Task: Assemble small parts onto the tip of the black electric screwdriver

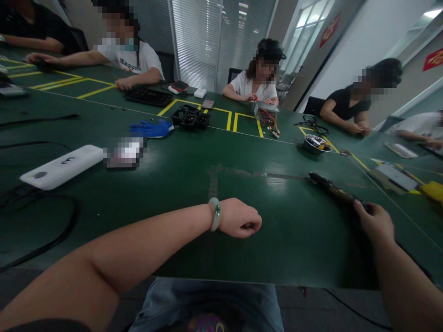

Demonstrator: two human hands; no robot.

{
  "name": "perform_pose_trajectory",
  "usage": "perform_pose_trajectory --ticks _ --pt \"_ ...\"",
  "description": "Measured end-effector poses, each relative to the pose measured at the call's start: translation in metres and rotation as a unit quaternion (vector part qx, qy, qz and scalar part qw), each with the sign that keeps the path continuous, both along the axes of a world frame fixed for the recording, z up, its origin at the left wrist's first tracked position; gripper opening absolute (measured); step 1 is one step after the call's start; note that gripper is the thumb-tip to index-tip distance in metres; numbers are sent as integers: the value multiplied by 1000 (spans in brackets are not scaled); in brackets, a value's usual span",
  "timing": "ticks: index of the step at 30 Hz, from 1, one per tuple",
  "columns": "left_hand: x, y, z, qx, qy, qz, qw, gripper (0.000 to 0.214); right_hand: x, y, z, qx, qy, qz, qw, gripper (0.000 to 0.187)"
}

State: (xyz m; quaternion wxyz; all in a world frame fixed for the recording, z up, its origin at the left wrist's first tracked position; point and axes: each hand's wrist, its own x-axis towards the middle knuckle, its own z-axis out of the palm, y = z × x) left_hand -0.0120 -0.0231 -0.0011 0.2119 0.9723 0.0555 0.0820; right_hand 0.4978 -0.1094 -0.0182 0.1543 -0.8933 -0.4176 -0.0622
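Observation:
My left hand [241,218] rests on the green table in front of me, fingers curled into a loose fist. Nothing shows in the small gap between its fingers. A pale green bangle [214,214] circles that wrist. On the right, my right hand [375,223] is closed around the rear part of an electric screwdriver [334,191]. Its dark, narrow tip points away to the upper left, low over the tabletop. A black cord runs down the right side near my forearm. The palm side of the right hand is hidden.
A white power bank-like case [64,167], a blurred phone-like device [125,153] and a blue glove [151,128] lie left. Black plastic parts [190,117] sit beyond; a metal bowl [316,144] stands right. Several people sit around the table. Black cables [65,230] cross the left side.

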Motion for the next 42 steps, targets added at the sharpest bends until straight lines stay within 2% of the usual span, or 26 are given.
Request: perform_pose_trajectory --ticks 3,5,7,9,13,16,18,21,23,24,26,28,30,34,39,42 --pt "1 1 -1 -1 4 0 1000 11 -43 31 -1 0 34 55 998 51" --pt "1 2 0 11 -2 8 1000 13 -86 53 0 24 38 141 989 44" --pt "0 4 3 35 -24 31 999 19 -134 72 3 48 45 240 968 36" --pt "-1 5 7 59 -61 78 993 27 -183 87 5 49 59 319 945 37" --pt "-5 9 14 101 -140 233 957 42 -264 104 6 31 76 400 913 43" --pt "-8 15 11 133 -150 332 922 55 -305 106 3 32 103 444 889 52" --pt "-9 21 6 146 -132 359 912 64 -322 103 3 36 146 468 871 65" --pt "-10 28 -1 152 -93 361 915 67 -328 93 9 31 224 494 840 85" --pt "-10 30 -4 156 -73 352 920 64 -320 85 18 34 242 506 827 90" --pt "-9 31 -5 157 -66 350 921 62 -312 81 24 37 231 505 831 88" --pt "-9 31 -5 154 -61 352 921 58 -292 72 37 26 177 484 857 75" --pt "-8 30 -4 147 -63 358 920 53 -269 65 49 -13 120 449 885 58" --pt "-7 29 -1 139 -67 366 918 48 -249 59 56 -60 89 423 900 48" --pt "-4 24 6 128 -66 378 915 40 -231 56 61 -135 85 428 890 38" --pt "0 14 12 151 -38 350 924 50 -242 54 64 -196 104 467 856 22" --pt "1 9 11 149 -22 312 938 45 -249 49 65 -211 79 447 865 18"
